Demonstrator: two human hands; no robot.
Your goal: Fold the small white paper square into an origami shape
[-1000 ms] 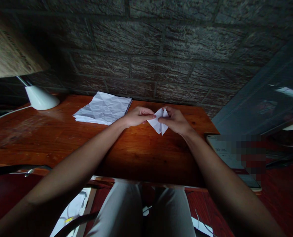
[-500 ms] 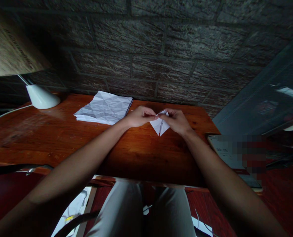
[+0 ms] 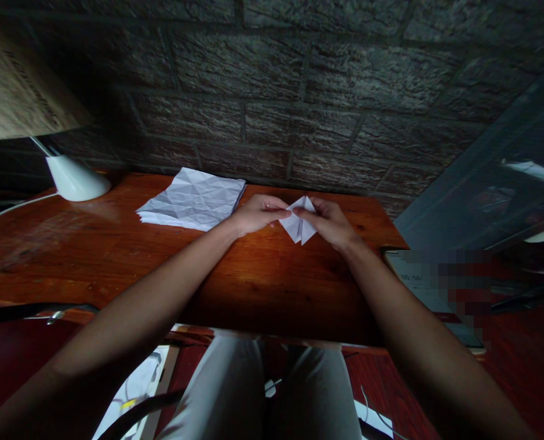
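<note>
A small white folded paper [image 3: 305, 231], roughly diamond-shaped with a slit at its lower tip, is held between both hands over the wooden table [image 3: 263, 287]. My left hand [image 3: 260, 214] pinches its left corner between thumb and fingers. On the other side, my right hand [image 3: 330, 221] grips it with the thumb laid across the front; the fingers behind are partly hidden. Left of the hands lies a stack of creased white paper sheets [image 3: 192, 198], its top sheet covered in a grid of fold lines.
A lamp with a white base [image 3: 77, 180] and a printed shade [image 3: 19, 85] stands at the left. Behind the table rises a brick wall [image 3: 272, 79]. A device with a timer display [image 3: 409, 278] sits by the table's right edge. A black strap [image 3: 38, 310] crosses the front left.
The folded paper has tilted and risen slightly, and its lower tip now shows two separate points. The right fingers have shifted behind it, and both hands still hold it.
</note>
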